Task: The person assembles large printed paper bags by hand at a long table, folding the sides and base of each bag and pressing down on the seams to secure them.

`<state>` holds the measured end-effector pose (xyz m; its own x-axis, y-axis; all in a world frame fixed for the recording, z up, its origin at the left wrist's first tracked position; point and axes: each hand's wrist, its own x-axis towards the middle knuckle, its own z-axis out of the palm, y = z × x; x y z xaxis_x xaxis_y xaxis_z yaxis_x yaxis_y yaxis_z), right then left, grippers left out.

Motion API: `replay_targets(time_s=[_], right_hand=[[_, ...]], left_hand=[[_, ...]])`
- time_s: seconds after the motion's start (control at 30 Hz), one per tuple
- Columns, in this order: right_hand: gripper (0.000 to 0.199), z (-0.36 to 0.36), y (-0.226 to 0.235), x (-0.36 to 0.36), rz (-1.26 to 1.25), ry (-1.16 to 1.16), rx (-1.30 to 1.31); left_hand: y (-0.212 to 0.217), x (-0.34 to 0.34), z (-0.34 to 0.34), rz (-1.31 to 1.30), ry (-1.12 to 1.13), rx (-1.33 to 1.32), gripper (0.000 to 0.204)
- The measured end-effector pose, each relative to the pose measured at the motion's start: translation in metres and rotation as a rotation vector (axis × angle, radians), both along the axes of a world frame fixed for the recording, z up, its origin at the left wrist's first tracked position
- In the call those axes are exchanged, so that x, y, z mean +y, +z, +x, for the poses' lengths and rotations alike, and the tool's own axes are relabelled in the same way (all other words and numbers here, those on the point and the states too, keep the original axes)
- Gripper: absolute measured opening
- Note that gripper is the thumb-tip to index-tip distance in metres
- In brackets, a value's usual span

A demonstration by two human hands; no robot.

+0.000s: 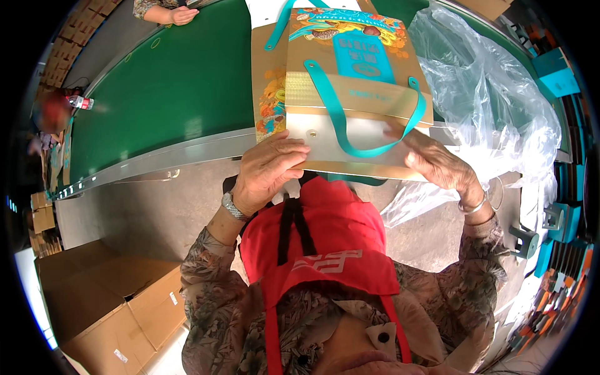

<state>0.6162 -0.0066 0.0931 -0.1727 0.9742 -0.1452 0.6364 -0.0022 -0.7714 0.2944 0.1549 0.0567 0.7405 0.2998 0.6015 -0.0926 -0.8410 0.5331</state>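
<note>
A gold gift bag (350, 99) with a turquoise panel and colourful printing lies on the table's near edge, its opening toward me. A turquoise ribbon handle (340, 128) loops across the white inner panel (331, 140). My left hand (273, 165), with a watch on the wrist, grips the bag's left edge with its fingers together. At the right side of the opening is my right hand (440, 164), fingers stretched over the white panel and thumb apart; its fingertips are blurred. Another patterned gold bag (270, 94) shows underneath, with a second ribbon handle (279, 28).
Clear plastic film (487, 94) is heaped on the right of the green table (181, 87) and hangs over its edge. Another person's hand (182, 15) rests at the far side. A bottle (80, 102) stands far left. An open cardboard box (119, 300) sits lower left.
</note>
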Motion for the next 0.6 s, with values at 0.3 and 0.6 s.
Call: replay_targets(time_s=[0.3, 0.6], right_hand=[[0.076, 0.000, 0.026, 0.039, 0.283, -0.224, 1.030], [0.100, 0.050, 0.111, 0.055, 0.413, -0.116, 0.612]], left_hand=[[-0.005, 0.005, 0.000, -0.220, 0.086, -0.131, 0.015], [-0.003, 0.032, 0.039, -0.598, 0.418, -0.088, 0.034]])
